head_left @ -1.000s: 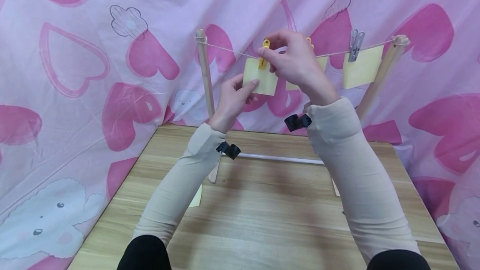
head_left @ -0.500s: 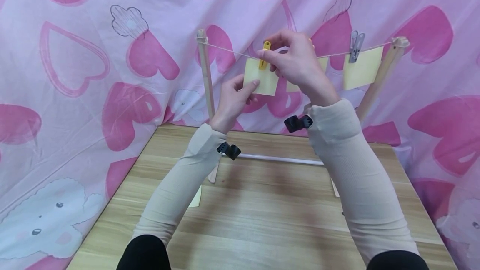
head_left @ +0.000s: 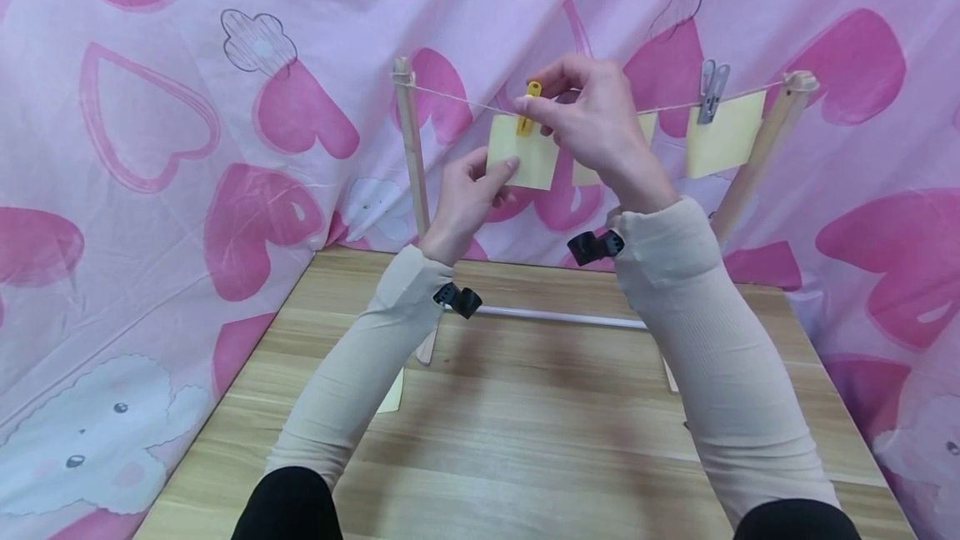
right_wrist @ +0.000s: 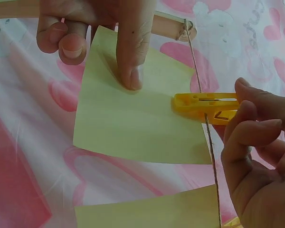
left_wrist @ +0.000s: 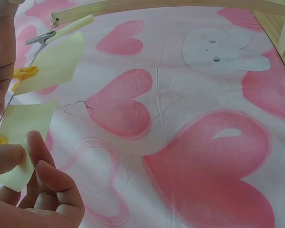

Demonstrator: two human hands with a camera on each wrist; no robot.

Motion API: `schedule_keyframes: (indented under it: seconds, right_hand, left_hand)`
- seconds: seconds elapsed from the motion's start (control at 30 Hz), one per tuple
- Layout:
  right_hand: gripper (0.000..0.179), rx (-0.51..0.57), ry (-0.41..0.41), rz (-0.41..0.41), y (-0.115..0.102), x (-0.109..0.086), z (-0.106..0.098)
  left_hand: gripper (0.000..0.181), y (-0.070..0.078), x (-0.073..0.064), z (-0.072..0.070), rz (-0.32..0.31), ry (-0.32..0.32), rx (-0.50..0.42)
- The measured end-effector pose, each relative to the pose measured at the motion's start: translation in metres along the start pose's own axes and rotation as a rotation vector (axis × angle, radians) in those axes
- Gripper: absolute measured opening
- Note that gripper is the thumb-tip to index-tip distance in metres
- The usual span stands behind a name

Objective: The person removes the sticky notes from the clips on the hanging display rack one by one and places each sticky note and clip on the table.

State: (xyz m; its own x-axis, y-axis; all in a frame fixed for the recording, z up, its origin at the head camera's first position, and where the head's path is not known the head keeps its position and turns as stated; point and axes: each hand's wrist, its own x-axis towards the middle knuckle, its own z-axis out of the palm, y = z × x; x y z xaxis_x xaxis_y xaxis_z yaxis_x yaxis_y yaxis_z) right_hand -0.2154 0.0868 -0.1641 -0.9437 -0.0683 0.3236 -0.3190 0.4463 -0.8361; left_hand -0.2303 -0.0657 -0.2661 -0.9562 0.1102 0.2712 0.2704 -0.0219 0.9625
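Observation:
A string [head_left: 457, 98] runs between two wooden posts of a small rack. On it hangs a pale yellow note [head_left: 525, 158] under a yellow clothespin [head_left: 529, 100]. My right hand [head_left: 538, 111] pinches that clothespin on the string; the right wrist view shows the clothespin [right_wrist: 199, 105] biting the note's [right_wrist: 137, 123] top edge. My left hand [head_left: 504, 170] pinches the note's lower left corner. Behind my right hand a second note [head_left: 647, 125] is mostly hidden. Further right, a grey clothespin [head_left: 711, 90] holds a third note [head_left: 723, 138].
The rack's left post [head_left: 411, 157] and right post [head_left: 765, 148] stand at the far edge of a wooden table [head_left: 525, 440], joined by a white bar [head_left: 555, 319]. A loose yellow note [head_left: 394, 394] lies under my left forearm. Pink heart-patterned cloth [head_left: 150, 148] hangs behind and to both sides.
Hardly anything: my right hand has shifted very slightly at the yellow clothespin. The left hand and the note have stayed in place.

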Motion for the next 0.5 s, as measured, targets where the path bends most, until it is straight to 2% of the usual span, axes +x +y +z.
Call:
schedule_keyframes:
  seconds: [0.17, 0.5]
  right_hand:
    - [0.023, 0.012, 0.042, -0.072, 0.0002, -0.0003, 0.0023]
    - [0.009, 0.129, 0.141, -0.166, 0.0015, 0.0028, 0.0051]
  left_hand:
    - [0.025, 0.0016, -0.0006, -0.0005, -0.008, 0.001, 0.001]
    - [0.026, 0.0048, -0.0022, 0.0002, -0.031, 0.006, -0.015]
